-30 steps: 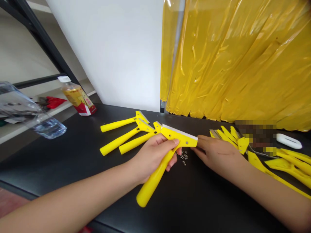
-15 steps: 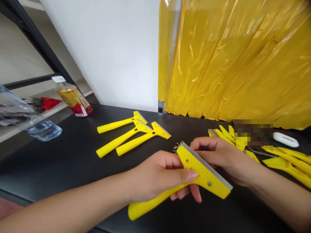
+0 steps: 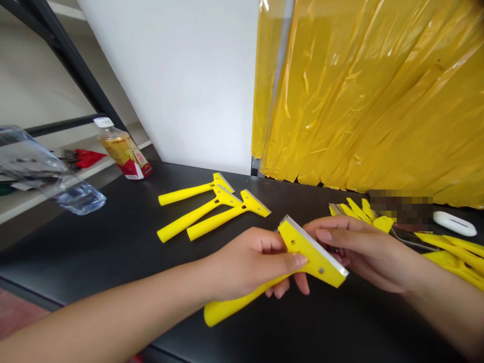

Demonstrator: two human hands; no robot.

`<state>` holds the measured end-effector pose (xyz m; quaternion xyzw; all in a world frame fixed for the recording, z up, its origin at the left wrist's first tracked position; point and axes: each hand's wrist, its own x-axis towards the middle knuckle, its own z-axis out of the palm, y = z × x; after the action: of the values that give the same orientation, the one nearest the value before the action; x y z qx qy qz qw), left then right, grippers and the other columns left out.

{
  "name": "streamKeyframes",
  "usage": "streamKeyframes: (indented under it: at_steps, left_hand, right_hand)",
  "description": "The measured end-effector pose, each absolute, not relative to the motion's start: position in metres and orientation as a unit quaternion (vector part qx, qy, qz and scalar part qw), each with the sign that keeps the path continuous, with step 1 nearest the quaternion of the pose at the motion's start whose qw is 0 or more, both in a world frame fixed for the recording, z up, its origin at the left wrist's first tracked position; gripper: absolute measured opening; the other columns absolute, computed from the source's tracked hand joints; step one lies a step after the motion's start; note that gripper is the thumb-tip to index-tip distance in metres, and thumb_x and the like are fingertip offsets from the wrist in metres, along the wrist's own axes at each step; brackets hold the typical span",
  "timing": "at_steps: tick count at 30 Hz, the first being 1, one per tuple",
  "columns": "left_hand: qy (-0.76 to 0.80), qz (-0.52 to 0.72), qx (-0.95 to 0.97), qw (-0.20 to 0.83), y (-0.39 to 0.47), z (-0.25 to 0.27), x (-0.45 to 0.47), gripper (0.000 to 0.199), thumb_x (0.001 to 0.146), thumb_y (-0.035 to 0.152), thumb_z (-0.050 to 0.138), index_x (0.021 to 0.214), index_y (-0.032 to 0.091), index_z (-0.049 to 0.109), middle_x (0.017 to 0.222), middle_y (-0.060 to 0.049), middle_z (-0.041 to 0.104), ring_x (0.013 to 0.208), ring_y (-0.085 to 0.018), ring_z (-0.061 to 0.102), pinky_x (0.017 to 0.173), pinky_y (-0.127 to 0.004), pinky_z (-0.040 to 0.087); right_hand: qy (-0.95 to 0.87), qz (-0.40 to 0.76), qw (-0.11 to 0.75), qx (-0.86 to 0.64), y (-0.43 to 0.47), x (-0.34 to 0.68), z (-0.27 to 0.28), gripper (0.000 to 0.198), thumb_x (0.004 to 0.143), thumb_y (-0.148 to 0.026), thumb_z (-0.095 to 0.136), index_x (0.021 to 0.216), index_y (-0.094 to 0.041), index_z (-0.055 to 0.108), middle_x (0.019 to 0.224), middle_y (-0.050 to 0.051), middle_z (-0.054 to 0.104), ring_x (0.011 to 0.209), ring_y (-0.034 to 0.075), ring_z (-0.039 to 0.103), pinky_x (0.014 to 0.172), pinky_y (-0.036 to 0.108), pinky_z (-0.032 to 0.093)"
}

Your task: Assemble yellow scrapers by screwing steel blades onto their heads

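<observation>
My left hand point(image 3: 260, 262) is closed around a yellow scraper point(image 3: 247, 297), with its thumb lying flat on the broad head. A metal strip runs along the head's upper edge. One of the two holes in the head has a screw point(image 3: 321, 270) in it; the other looks unfilled. Just beyond the metal edge, my right hand point(image 3: 351, 244) is curled with its thumb and fingers close together. Its fingertips are partly behind the scraper, and what they hold, if anything, cannot be made out. Three more scrapers point(image 3: 215, 222) lie together on the black table point(image 3: 124, 252).
At right lies a pile of yellow scraper parts point(image 3: 454, 252), near a white oval case point(image 3: 454, 223). A drink bottle point(image 3: 126, 151) stands at the back left, beside a tilted clear bottle point(image 3: 81, 194). Yellow plastic sheeting point(image 3: 370, 101) and a white panel point(image 3: 189, 80) rise behind the table.
My right hand has shifted right and its fingers now curl nearer the scraper's metal edge. The scraper's head has turned slightly and its right end is higher. The whole view has shifted a little.
</observation>
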<state>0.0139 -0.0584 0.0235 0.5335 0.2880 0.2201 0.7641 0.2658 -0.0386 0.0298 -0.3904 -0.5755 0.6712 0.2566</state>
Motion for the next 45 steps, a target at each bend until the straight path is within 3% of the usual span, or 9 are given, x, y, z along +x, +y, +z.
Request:
streamKeyframes:
  at_steps: [5,14,20,26,29,31,34,36,45]
  left_hand:
    - [0.313,0.188,0.549,0.751,-0.058,0.026,0.012,0.03,0.103,0.043,0.07,0.105,0.014,0.077,0.092,-0.008,0.077,0.059,-0.008,0.058,0.057,-0.021,0.046]
    - [0.338,0.292,0.511,0.734,-0.058,0.021,0.021,0.031,0.099,0.046,0.076,0.11,0.019,0.065,0.082,0.0,0.07,0.056,-0.011,0.069,0.048,-0.018,0.051]
    - [0.336,0.361,0.495,0.715,-0.061,0.023,0.024,0.029,0.1,0.043,0.076,0.112,0.022,0.06,0.11,-0.001,0.07,0.063,-0.011,0.076,0.047,-0.017,0.053]
    - [0.356,0.355,0.492,0.711,-0.056,0.021,0.022,0.027,0.1,0.041,0.075,0.103,0.019,0.06,0.087,-0.003,0.074,0.069,-0.018,0.078,0.049,-0.019,0.058]
    - [0.384,0.363,0.472,0.705,-0.05,0.022,0.02,0.023,0.1,0.037,0.075,0.098,0.018,0.063,0.087,-0.006,0.077,0.072,-0.02,0.08,0.049,-0.02,0.058]
    - [0.4,0.384,0.457,0.696,-0.045,0.023,0.019,0.021,0.099,0.036,0.076,0.096,0.017,0.064,0.085,-0.006,0.077,0.072,-0.02,0.079,0.048,-0.02,0.057]
    - [0.419,0.408,0.445,0.679,-0.038,0.024,0.016,0.021,0.098,0.035,0.077,0.095,0.017,0.066,0.082,-0.006,0.076,0.071,-0.02,0.079,0.048,-0.02,0.057]
    - [0.428,0.413,0.443,0.671,-0.035,0.024,0.015,0.021,0.099,0.035,0.076,0.096,0.017,0.067,0.087,-0.008,0.077,0.073,-0.021,0.079,0.049,-0.021,0.058]
    - [0.46,0.444,0.396,0.659,-0.034,0.015,0.017,0.015,0.102,0.032,0.071,0.102,0.019,0.062,0.092,-0.005,0.073,0.078,-0.018,0.077,0.054,-0.021,0.057]
  right_hand:
    - [-0.512,0.712,0.238,-0.418,-0.04,0.266,0.028,0.043,0.082,-0.054,0.091,0.107,-0.02,0.084,0.074,0.001,0.064,0.062,0.011,0.046,0.057,0.025,0.031]
    - [-0.52,0.689,0.26,-0.432,-0.039,0.259,0.029,0.04,0.084,-0.057,0.089,0.1,-0.021,0.083,0.075,0.0,0.064,0.062,0.011,0.046,0.057,0.026,0.031]
    - [-0.479,0.709,0.286,-0.432,-0.04,0.256,0.029,0.036,0.081,-0.054,0.091,0.094,-0.022,0.081,0.078,0.001,0.068,0.068,0.013,0.052,0.061,0.027,0.037]
    - [-0.484,0.694,0.301,-0.44,-0.038,0.254,0.026,0.036,0.085,-0.055,0.088,0.086,-0.021,0.075,0.074,-0.001,0.062,0.064,0.012,0.048,0.057,0.025,0.033]
    - [-0.513,0.639,0.361,-0.446,-0.033,0.257,0.024,0.032,0.09,-0.052,0.083,0.087,-0.021,0.076,0.072,-0.001,0.052,0.065,0.013,0.042,0.055,0.026,0.03]
    - [-0.544,0.57,0.434,-0.437,-0.028,0.26,0.024,0.026,0.095,-0.048,0.078,0.096,-0.023,0.08,0.08,0.001,0.056,0.072,0.016,0.047,0.061,0.029,0.037]
    - [-0.636,0.402,0.489,-0.441,-0.023,0.266,0.023,0.024,0.104,-0.046,0.068,0.116,-0.03,0.081,0.108,0.006,0.067,0.094,0.023,0.058,0.085,0.038,0.048]
    - [-0.701,0.277,0.472,-0.457,-0.022,0.268,0.023,0.026,0.108,-0.045,0.062,0.122,-0.033,0.08,0.113,0.006,0.066,0.102,0.025,0.06,0.095,0.042,0.048]
    - [-0.754,0.103,0.456,-0.461,-0.021,0.271,0.005,0.018,0.111,-0.039,0.058,0.117,-0.029,0.072,0.104,0.005,0.072,0.09,0.023,0.066,0.081,0.038,0.052]
